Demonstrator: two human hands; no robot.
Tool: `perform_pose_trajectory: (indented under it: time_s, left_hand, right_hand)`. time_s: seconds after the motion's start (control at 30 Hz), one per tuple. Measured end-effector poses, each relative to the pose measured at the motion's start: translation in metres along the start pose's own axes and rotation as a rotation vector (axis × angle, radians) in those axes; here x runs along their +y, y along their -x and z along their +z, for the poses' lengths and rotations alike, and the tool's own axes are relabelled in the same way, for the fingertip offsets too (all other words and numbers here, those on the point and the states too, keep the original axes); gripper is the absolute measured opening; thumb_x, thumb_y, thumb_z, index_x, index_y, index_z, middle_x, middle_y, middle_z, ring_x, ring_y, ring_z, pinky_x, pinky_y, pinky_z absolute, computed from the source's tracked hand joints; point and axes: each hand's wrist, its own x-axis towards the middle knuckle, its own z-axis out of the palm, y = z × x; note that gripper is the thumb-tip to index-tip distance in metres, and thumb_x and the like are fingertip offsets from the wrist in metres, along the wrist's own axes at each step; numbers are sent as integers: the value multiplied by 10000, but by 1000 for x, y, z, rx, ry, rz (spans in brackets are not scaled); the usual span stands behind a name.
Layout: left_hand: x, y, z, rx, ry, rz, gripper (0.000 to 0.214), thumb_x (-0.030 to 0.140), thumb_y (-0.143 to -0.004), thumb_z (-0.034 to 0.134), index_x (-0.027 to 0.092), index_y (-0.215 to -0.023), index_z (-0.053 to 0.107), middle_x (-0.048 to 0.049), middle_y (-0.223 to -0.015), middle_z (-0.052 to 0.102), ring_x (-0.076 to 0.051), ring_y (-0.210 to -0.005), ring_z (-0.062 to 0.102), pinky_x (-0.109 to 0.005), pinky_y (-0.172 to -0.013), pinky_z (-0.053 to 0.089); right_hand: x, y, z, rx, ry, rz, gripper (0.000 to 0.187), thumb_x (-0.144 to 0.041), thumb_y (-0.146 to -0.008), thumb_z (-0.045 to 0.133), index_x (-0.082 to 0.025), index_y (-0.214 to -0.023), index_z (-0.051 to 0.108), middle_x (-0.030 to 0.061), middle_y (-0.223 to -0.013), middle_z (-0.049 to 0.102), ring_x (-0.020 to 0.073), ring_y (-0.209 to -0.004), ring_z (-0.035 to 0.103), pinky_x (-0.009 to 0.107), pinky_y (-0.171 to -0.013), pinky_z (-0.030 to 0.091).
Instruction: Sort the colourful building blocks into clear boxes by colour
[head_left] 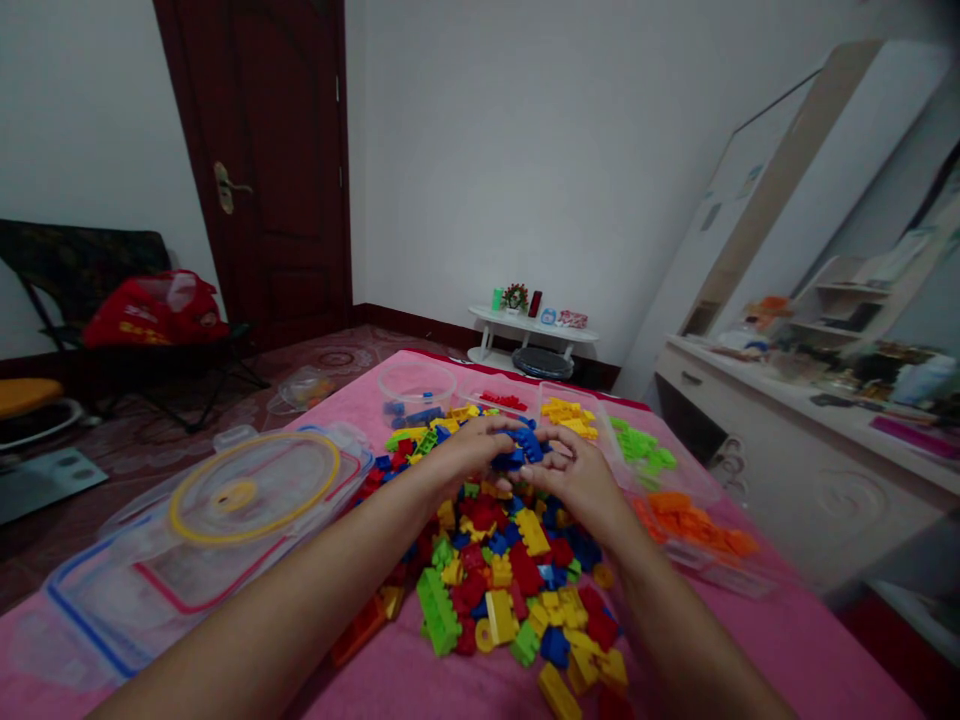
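Note:
Both hands come together above a heap of mixed toy building bricks [487,540] on a pink cloth [405,680]. Several blue bricks [523,446] are gathered between them. My left hand [480,445] curls its fingers round the blue bricks from the left. From the right, my right hand [570,465] closes on the same bricks, thumb and fingers touching them. Just beyond lie a round clear tub [417,368] with blue bricks by it, a clear box with red bricks [504,400], and one with yellow bricks [568,415].
Clear lids with yellow, red and blue seals [255,490] are stacked at left. Green bricks [643,447] and orange bricks [697,525] fill containers at right. A white dresser [795,430] stands beyond the cloth's right edge; a low white table [532,325] is by the wall.

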Motion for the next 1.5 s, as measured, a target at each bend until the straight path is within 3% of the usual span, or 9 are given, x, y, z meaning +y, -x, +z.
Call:
perform_pose_trajectory:
  time_s: [0.1,0.27,0.57,0.67,0.83,0.97,1.17,1.3,1.5]
  left_hand:
    - [2,0,-1,-53,153,-88,316,310,-722,541,173,-1004,579,-35,-767,607,-97,-532,548,-193,-433,469]
    - [-3,-2,-3,-216,388,-242,551,669,-723,454,176,-947,559,-27,-741,588,-114,-523,571,-197,-384,457]
    - [-15,-5,4,-456,748,-334,415,541,-755,538,126,-770,539,-28,-642,557,-126,-507,584,-137,-324,372]
    - [-8,-1,5,-335,794,-288,167,292,-801,562,136,-858,559,-32,-706,587,-70,-449,532,-100,-304,331]
    - [24,-14,-25,132,832,-105,107,154,-844,468,110,-761,520,-25,-626,546,-40,-439,492,-78,-324,328]
    - [49,-49,-75,570,454,94,154,197,-863,454,124,-736,500,-11,-595,538,-41,-461,491,-101,-395,383]
    - [44,-76,-126,680,38,74,77,196,-739,621,129,-716,588,25,-503,512,-78,-485,494,-180,-509,426]
    - [30,-70,-112,577,-251,63,168,91,-519,743,137,-665,674,-4,-589,612,-150,-679,579,-216,-639,440]
    - [5,-53,-56,352,-985,380,318,275,-724,592,155,-999,694,-89,-1001,677,-226,-975,588,-302,-885,412]
  right_hand:
    - [-9,1,-6,11,-40,8,372,-311,-601,717,-192,-908,546,-22,-672,599,135,-615,598,272,-619,487]
    - [-27,9,1,31,-44,-123,422,-263,-647,671,-190,-1054,587,15,-769,642,129,-653,601,268,-636,495]
    - [-40,18,7,70,-54,-115,510,-282,-695,640,-214,-1190,537,28,-804,667,134,-599,610,259,-552,499]
    - [-42,16,-1,204,-32,-161,410,-289,-700,642,-196,-1096,593,26,-760,656,130,-585,604,254,-556,499]
    - [-44,15,-15,320,-75,-189,297,-301,-729,627,-168,-996,626,10,-668,619,111,-559,577,224,-526,475]
    - [-45,16,-17,319,-108,-198,264,-287,-725,630,-168,-960,627,0,-656,611,99,-547,563,207,-515,457]
    - [-40,13,-14,253,8,-169,227,-310,-738,593,-163,-910,616,13,-697,628,113,-547,571,224,-511,442]
    - [-31,10,-11,99,421,-177,190,-311,-751,555,-182,-861,642,19,-712,643,144,-610,589,253,-566,431]
    - [-18,22,-5,-194,993,-57,345,-415,-645,651,-217,-929,657,46,-852,672,209,-762,601,288,-640,398]
